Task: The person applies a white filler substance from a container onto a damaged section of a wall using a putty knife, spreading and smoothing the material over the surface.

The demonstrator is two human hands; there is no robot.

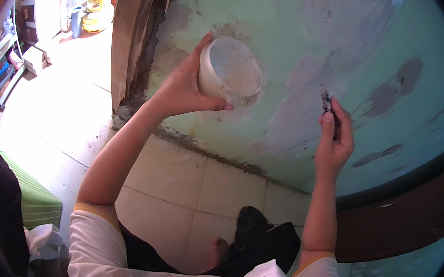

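Observation:
My left hand (181, 87) grips a round white plastic tub (214, 76) from its left side, thumb and fingers spread around it. The tub is tilted, its mouth facing the wall, and its inside looks whitish. To the right, my right hand (335, 139) is closed around a slim dark tool (326, 103) smeared with white. The tool's tip is at a pale whitish patch (302, 106) on the light green wall (276, 15); whether it is a brush or a scraper, I cannot tell.
A worn wooden door frame (138, 39) borders the wall. Tiled floor (165, 176) lies below. At left are a green ribbed plastic piece (35, 190), a rack (5, 69) and yellow containers (96, 14) near a bright doorway. A dark brown band (401, 220) runs lower right.

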